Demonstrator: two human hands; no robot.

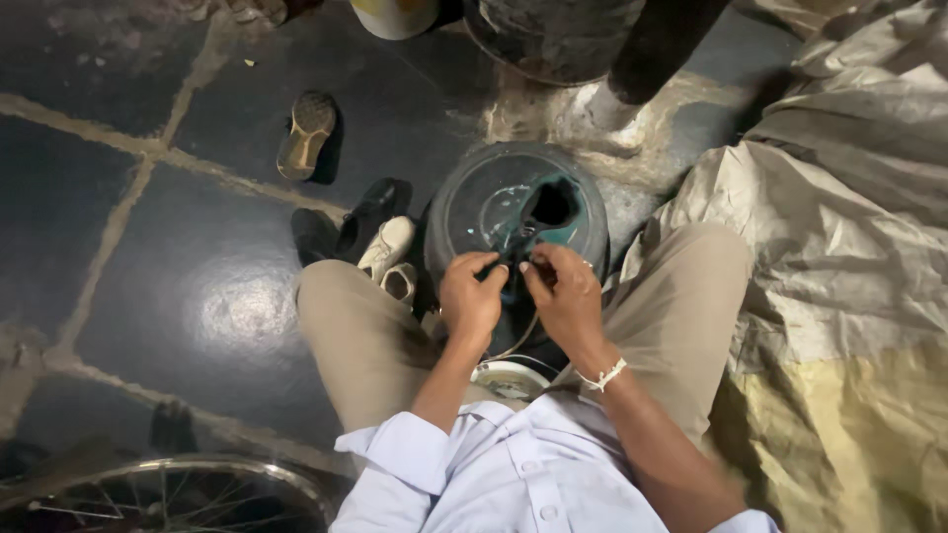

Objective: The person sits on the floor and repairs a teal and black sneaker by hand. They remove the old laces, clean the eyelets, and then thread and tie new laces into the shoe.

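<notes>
Seated on the floor [197, 296], the person has both hands together over a round dark basin [494, 197] between the knees. The left hand [469, 296] and right hand [563, 291] pinch a thin dark cord [512, 259] between the fingers, just above the basin's rim. Shoes [306, 133] lie nearby; a wheel [178, 494] sits behind.

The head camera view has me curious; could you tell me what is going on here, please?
A person sits on a dark stone floor, knees apart. The left hand and right hand meet over a round dark tub between the legs, pinching a small dark piece that is too hidden to identify. Shoes lie beside the left knee, a grey tarp lies to the right, and a bicycle wheel shows at the lower left.
</notes>
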